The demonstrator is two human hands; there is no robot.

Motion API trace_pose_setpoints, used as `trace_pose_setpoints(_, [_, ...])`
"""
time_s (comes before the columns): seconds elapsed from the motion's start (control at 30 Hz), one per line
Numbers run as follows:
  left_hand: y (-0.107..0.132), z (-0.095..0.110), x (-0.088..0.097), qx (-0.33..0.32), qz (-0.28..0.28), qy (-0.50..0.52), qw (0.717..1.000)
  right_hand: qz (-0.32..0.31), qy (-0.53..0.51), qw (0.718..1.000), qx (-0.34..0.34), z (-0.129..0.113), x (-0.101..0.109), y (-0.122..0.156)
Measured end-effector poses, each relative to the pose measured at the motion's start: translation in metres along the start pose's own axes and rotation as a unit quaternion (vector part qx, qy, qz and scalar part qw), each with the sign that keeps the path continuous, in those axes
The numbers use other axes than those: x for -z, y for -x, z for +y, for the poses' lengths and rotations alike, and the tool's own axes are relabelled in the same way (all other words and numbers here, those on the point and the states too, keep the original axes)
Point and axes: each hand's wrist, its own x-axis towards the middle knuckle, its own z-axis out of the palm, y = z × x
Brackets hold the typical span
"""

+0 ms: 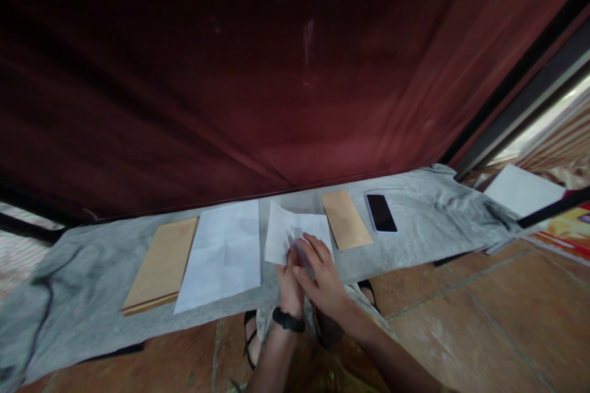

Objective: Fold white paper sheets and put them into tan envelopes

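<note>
A white sheet of paper [318, 227] with a fold down it lies on the grey cloth in front of me, its left flap standing partly raised. My left hand [290, 291], with a black band on the wrist, is at the sheet's lower edge near the fold; its fingers are mostly hidden. Over it reaches my right hand [321, 276], fingers apart and laid flat on the paper, close against the left hand. Just right of the sheet lies a brown envelope [348, 221].
Further left are a stack of white paper [225, 252] and a pile of brown envelopes [161, 261]. A phone [381, 214] rests to the right on the grey cloth [433, 215]. Behind the bench hangs a dark red cloth [295, 104]; tiled floor [461, 313] lies below.
</note>
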Motion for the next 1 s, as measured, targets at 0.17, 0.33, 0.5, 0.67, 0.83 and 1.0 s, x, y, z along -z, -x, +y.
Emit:
trace_pose_setpoints(0.17, [-0.005, 0.026, 0.009, 0.064, 0.032, 0.062, 0.995, 0.12, -0.115, 0.97, -0.175, 0.054, 0.009, 0.003])
trace_pose_setpoints(0.33, [-0.013, 0.037, 0.031, 0.146, -0.004, 0.068, 0.987, 0.169, -0.321, 0.891, -0.272, 0.097, 0.01, 0.007])
trace_pose_setpoints(0.5, [-0.022, 0.047, 0.049, 0.205, -0.071, 0.022, 0.976, 0.139, -0.258, 0.931, -0.219, 0.102, 0.017, 0.018])
trace_pose_setpoints(0.67, [-0.028, 0.051, 0.059, 0.204, -0.152, -0.051, 0.966, 0.053, -0.217, 0.966, -0.126, 0.099, 0.023, 0.022])
trace_pose_setpoints(0.83, [-0.04, 0.049, 0.056, 0.206, -0.184, -0.068, 0.959, -0.004, -0.177, 0.982, -0.068, 0.1, 0.022, 0.02])
trace_pose_setpoints(1.0, [-0.058, 0.041, 0.05, 0.153, -0.074, -0.06, 0.984, -0.016, -0.151, 0.987, -0.06, 0.104, 0.011, 0.013])
